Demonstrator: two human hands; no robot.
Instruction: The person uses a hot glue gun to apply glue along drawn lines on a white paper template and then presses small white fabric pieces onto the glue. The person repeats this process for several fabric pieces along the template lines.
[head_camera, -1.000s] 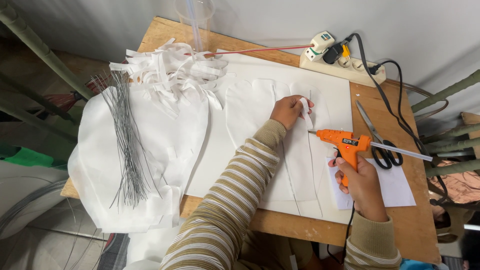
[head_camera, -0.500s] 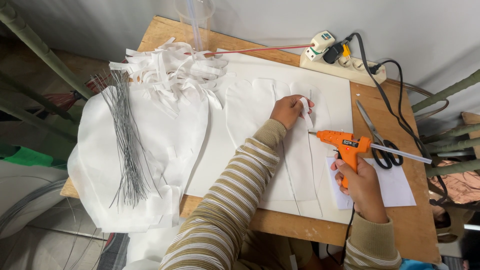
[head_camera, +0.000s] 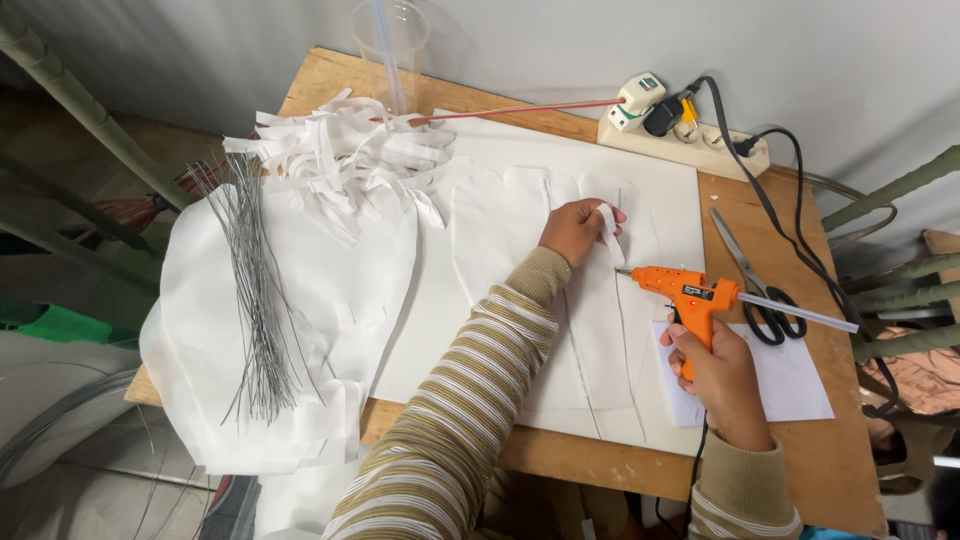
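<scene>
L hand (head_camera: 575, 228) fingers pinched on white strip (head_camera: 607, 222); R hand (head_camera: 715, 375) clamped round orange glue gun (head_camera: 692, 300) grip

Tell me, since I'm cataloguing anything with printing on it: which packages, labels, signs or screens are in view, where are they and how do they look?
Label on the orange glue gun: a small dark rectangle on the side of its body, above the handle in the right hand.
No packages, signs or screens show.
The left hand pinches a plain white strip with no visible marking.
</scene>
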